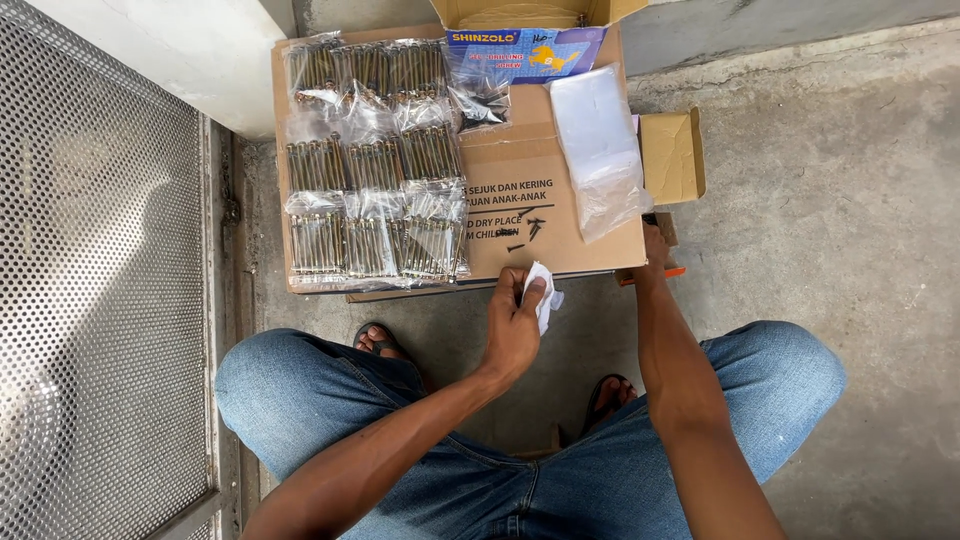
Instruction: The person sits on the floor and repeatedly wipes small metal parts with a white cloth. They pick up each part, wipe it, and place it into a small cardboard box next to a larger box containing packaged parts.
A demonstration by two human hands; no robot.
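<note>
Head view: our left hand [515,325] pinches a small clear bag [541,293]; right hand [655,250] reaches behind the cardboard box [580,255], grip unclear

The left hand [513,325] pinched a small plastic bag [543,296] between its fingertips [533,288], at the near edge of a flat cardboard box [560,180]. Beyond those fingertips a few loose screws [525,228] lay on the box. To their left, 9 packed bags of bolts [372,160] sat in 3 rows of 3. Farther beyond, an open screw carton [525,45] stood at the far edge, and a stack of bags [598,140] lay to the right. The right hand [654,250] reached past the box's right corner, its fingers hidden, just below a small open box [672,155].
</note>
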